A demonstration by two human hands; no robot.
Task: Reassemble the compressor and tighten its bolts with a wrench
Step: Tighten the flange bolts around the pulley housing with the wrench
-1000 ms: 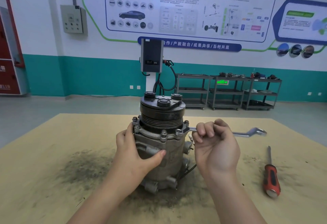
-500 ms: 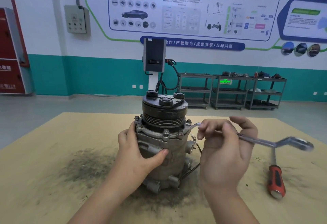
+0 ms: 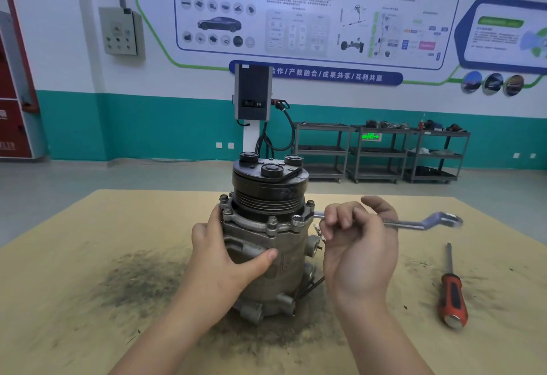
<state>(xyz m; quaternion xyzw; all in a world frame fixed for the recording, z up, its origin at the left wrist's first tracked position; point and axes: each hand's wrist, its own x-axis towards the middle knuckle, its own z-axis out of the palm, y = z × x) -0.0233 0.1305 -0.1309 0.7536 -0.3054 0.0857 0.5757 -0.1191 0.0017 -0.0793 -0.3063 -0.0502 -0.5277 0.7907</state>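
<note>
The right hand (image 3: 358, 244) gripped the wrench (image 3: 399, 222) near its ring end, fingers curled round the shank, index finger partly lifted. From that grip the ring lay just to the left, apparently seated on a flange bolt (image 3: 297, 220) of the compressor (image 3: 266, 235); the long axis ran rightward, away from the body. The left hand (image 3: 225, 256) clasped the housing's far side, bracing it.
</note>
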